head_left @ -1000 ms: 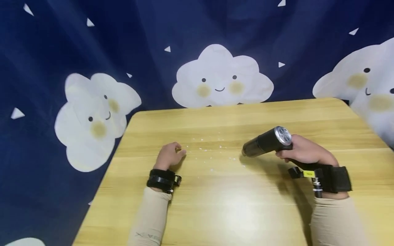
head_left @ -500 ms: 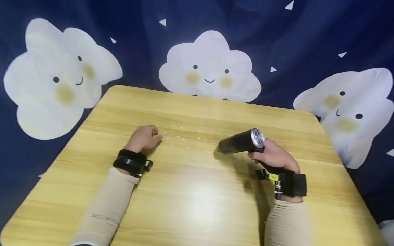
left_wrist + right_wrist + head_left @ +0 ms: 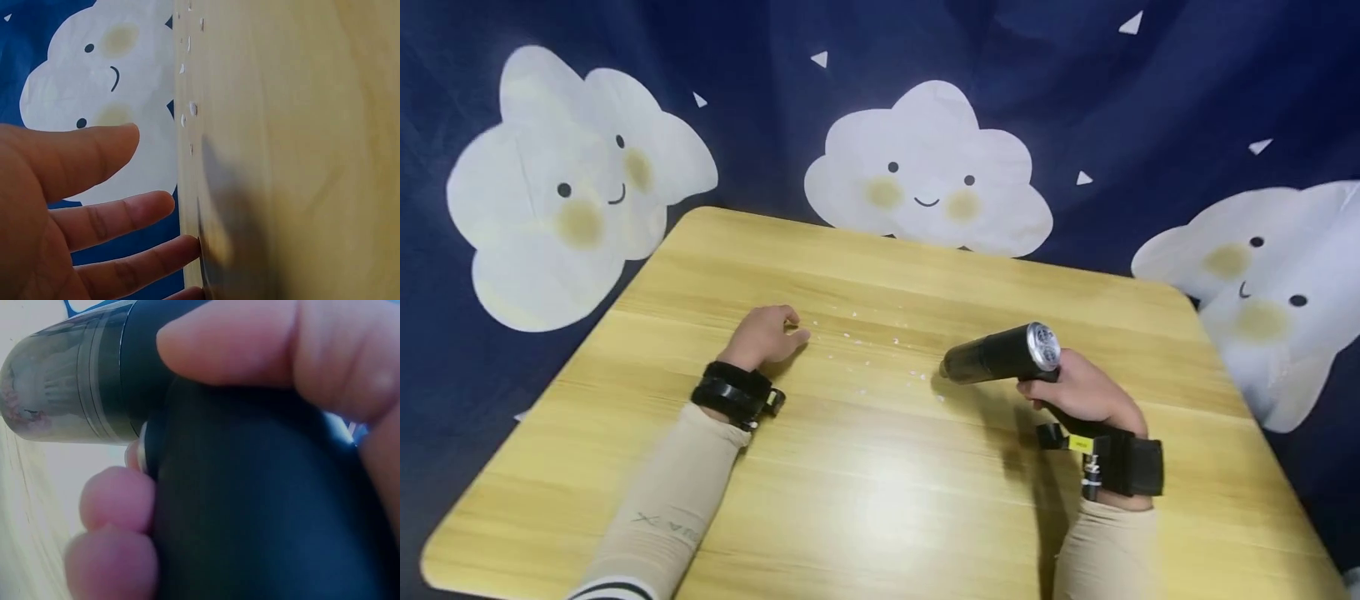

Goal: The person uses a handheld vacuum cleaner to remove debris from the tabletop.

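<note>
- Shifted since 1.0 s ago: framing of the table (image 3: pixel 850 467), now higher and further toward 9 o'clock in the head view, far edge sloping down toward 3 o'clock. Left hand (image 3: pixel 763 335), right hand (image 3: pixel 1086 390) and handheld vacuum cleaner (image 3: pixel 1000 356) keep roughly their places around the white flecks (image 3: pixel 896 341).
- Right hand, at 3 o'clock of the table's middle: fingers (image 3: pixel 119 500) curled round the black handle (image 3: pixel 250 506), thumb over its top; grasping.
- Vacuum: clear dust cup (image 3: pixel 959 364) points between 8 and 9 o'clock, silver end (image 3: pixel 1045 347) toward 2. Whether its tip touches the table: cannot tell.
- Flecks: scattered between left hand and dust cup, toward 12 o'clock of the table's middle; nearest ones just beside the cup's tip, at 9 and 6 o'clock.
- Left hand, at 10 o'clock: released, fingers parted and loosely extended beside the flecks.
- Both arms: beige sleeves (image 3: pixel 662 492), black wristbands (image 3: pixel 730 390).
- Beyond, at 12 o'clock: navy curtain (image 3: pixel 760 125) with smiling clouds (image 3: pixel 928 142).
</note>
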Motion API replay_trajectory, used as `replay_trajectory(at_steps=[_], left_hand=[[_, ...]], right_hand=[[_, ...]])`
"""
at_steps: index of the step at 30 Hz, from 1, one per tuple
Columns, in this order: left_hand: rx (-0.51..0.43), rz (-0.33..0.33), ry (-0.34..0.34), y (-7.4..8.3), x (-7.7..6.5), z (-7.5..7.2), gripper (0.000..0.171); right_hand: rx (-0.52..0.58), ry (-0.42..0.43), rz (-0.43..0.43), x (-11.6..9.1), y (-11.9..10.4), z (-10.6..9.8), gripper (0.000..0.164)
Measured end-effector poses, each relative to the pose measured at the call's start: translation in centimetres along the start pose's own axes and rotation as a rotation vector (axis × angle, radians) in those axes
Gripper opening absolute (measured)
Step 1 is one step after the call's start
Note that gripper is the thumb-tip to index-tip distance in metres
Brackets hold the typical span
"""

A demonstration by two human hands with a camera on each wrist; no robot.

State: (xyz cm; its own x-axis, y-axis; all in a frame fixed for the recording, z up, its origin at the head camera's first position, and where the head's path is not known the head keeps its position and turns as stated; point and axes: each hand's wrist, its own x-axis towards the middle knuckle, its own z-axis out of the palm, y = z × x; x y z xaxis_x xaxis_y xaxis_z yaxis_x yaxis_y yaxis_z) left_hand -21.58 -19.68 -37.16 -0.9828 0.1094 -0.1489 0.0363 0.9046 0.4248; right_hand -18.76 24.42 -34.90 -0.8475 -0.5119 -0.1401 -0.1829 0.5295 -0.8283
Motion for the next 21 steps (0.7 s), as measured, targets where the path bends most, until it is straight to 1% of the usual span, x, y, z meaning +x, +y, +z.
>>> replay_trajectory(at_steps=[1, 3, 7, 9, 12, 17, 21], left_hand=[[-0.014, 0.005, 0.003, 0.2, 0.1, 0.4, 0.042], [-0.042, -0.009, 0.016, 0.4, 0.0, 0.9, 0.043], [-0.075, -0.054, 0.038, -0.3, -0.9, 1.5, 0.043], [-0.083, -0.078, 0.036, -0.7, -1.4, 1.6, 0.044], [-0.088, -0.094, 0.045, -1.2, -2.0, 1.7, 0.045], [-0.099, -0.089, 0.062, -1.2, -2.3, 2.3, 0.044], [-0.099, -0.101, 0.038, -1.3, -2.6, 2.4, 0.043]], right_hand=[[-0.023, 0.003, 0.001, -0.2, -0.1, -0.4, 0.017], [-0.076, 0.001, -0.021, -0.1, -0.4, -1.2, 0.017], [-0.146, -0.017, -0.054, 0.8, -1.4, -1.9, 0.021], [-0.148, -0.045, -0.054, 1.3, -1.7, -2.0, 0.024], [-0.145, -0.079, -0.053, 1.8, -1.9, -2.0, 0.026], [-0.178, -0.073, -0.085, 1.6, -1.7, -1.9, 0.026], [-0.18, -0.064, -0.097, 0.9, -1.4, -1.1, 0.028]])
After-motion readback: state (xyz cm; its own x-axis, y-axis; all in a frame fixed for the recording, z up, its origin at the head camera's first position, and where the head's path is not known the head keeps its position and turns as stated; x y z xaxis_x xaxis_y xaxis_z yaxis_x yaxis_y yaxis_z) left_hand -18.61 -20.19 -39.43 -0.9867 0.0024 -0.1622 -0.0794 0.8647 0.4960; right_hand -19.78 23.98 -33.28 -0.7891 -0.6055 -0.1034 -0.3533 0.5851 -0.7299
